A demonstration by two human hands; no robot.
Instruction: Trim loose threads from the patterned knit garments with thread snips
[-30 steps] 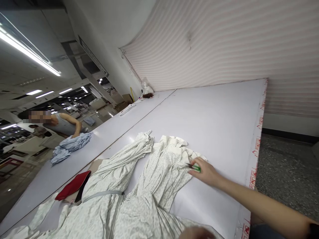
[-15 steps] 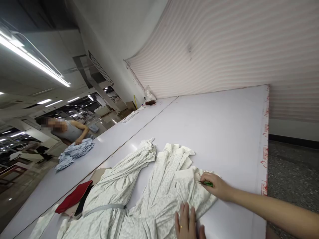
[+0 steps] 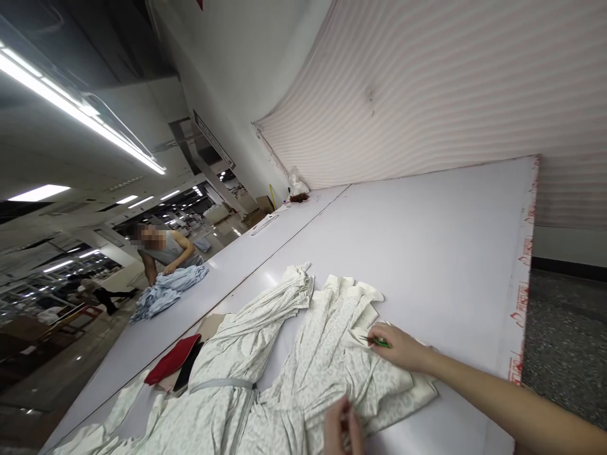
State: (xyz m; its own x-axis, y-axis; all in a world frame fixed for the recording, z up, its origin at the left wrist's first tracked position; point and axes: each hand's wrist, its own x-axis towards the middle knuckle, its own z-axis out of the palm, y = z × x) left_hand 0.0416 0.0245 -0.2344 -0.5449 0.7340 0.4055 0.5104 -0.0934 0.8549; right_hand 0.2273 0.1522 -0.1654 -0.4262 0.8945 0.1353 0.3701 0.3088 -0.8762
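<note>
Bench (image 3: 441,234) is broad and pale. Patterned white cloth (image 3: 327,335) lies bunched along its near part, grey band (image 3: 227,383) across the left bundle. Co-worker (image 3: 173,251) at the far left edge, blue cloth (image 3: 173,287) under their hands. Red cloth (image 3: 173,360) sits just left of the white bundles.

Right hand (image 3: 398,347) is at the far end of the right bundle, grip closed round the green-handled snips (image 3: 379,342), tips pointing left over the cloth. Can't tell if they touch. Left hand (image 3: 344,430) is nearer, fingers curled, blurred; can't tell if its grip has cloth.

Risk: tips nick a hidden layer, because the folds overlap. Cloth could also slip under the blades if left isn't pinning it.
</note>
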